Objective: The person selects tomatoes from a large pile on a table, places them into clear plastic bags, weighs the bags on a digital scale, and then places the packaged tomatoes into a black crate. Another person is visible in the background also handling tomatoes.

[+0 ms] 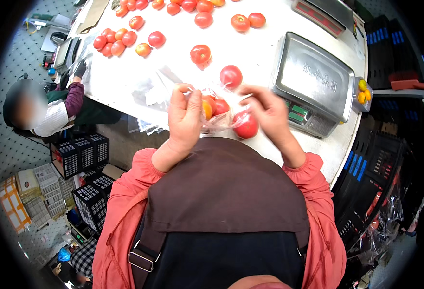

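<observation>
A clear plastic bag (pixel 217 124) with several tomatoes (pixel 220 106) in it rests at the table's near edge, against my apron. My left hand (pixel 184 117) pinches the bag's left edge between thumb and fingers. On the bag's other side is my right hand (pixel 269 113), blurred, with its fingers curled. Something thin and pale shows at those fingertips, but whether they grip it is unclear. One large red tomato (pixel 246 124) sits between the bag and my right wrist, partly behind plastic film. Just beyond the bag lies another tomato (pixel 230 76).
A steel-topped weighing scale (pixel 315 77) stands right of my right hand, a second scale (pixel 320 16) behind it. Loose tomatoes (pixel 118 41) spread over the white table (pixel 255 50). At left, a gloved person (pixel 53 104) works by the table, near black crates (pixel 84 151).
</observation>
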